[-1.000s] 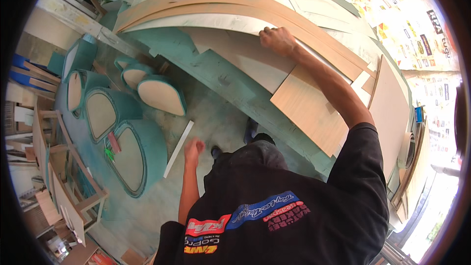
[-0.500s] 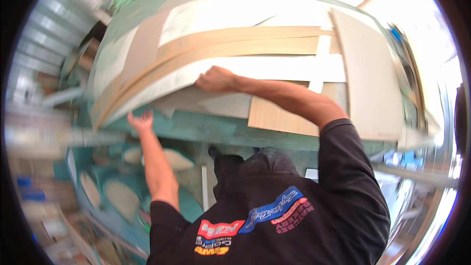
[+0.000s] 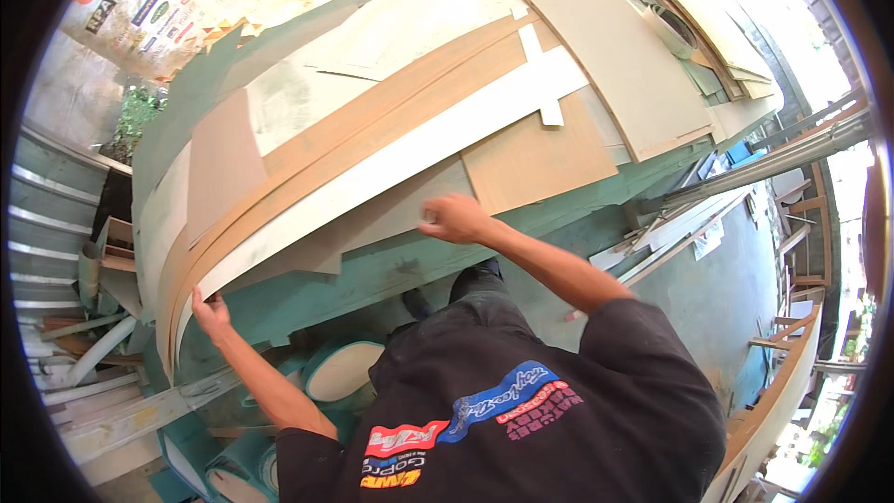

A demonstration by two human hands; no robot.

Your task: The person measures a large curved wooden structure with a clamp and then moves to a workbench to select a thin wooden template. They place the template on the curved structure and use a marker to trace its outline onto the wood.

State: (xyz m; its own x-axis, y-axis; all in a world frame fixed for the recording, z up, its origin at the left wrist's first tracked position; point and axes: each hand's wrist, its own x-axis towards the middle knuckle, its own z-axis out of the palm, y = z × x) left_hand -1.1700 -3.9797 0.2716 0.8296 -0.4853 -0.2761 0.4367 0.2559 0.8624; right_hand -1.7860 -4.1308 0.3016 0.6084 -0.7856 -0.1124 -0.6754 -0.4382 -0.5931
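Note:
A long white strip (image 3: 372, 163) lies slantwise over the work table, bending down over its left end. My left hand (image 3: 212, 315) is closed on the strip's near edge there, thumb on top. Just behind the strip run long light-brown wood strips (image 3: 326, 144). My right hand (image 3: 453, 219) is curled closed over the table's near edge, in front of a grey sheet (image 3: 400, 216) and apart from the white strip. Whether anything is in its fingers I cannot make out. A square tan panel (image 3: 540, 163) lies just beyond that hand, partly under the white strip.
A large grey-beige board (image 3: 615, 65) lies across the table's right part. A short white crosspiece (image 3: 540, 70) crosses the strips. Below the table stand teal pieces with oval cream faces (image 3: 345, 371). Long boards (image 3: 666, 247) lie on the floor at right.
My view has turned, so the table slants now. My left hand has gone from open beside the white strip to gripping its edge. My right hand has left the strip and moved nearer me.

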